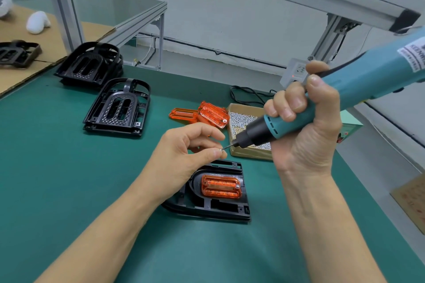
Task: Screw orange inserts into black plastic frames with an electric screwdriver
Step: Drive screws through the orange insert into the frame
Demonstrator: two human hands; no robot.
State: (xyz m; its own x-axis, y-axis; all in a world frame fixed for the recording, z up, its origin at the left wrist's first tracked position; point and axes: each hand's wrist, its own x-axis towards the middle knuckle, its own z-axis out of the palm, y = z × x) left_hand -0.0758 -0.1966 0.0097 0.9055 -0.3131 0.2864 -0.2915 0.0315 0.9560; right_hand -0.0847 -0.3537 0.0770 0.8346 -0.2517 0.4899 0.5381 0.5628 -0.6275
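Head view, items listed near to far.

Black plastic frame point(220, 208), lower centre of the frame, flat on the green surface point(69, 167). An orange insert point(221, 186) is seated in its recess, with what looks like one screw head at its right end. Placed directly under both hands, probably so the next screw can be driven straight down.

Left hand point(184, 154), centre: thumb and forefinger pinch a small screw point(221, 149), remaining fingers loosely curled. Screw held up to the bit, apparently to load it on the tip.

Right hand point(305, 122), right of centre: fist wrapped around the teal electric screwdriver point(345, 89), tool tilted so its bit tip point(230, 145) meets the screw.

Open box of screws point(243, 119), just behind the hands, within easy reach for refills.

Loose orange inserts point(207, 114), a small heap left of the box, stock for coming frames.

Two stacks of black frames point(117, 108), centre left and upper left, awaiting inserts.

Cardboard sheet point(13, 34), upper left corner, carrying another dark frame.

Power strip point(296, 71) and black cable, right of centre at the far edge.
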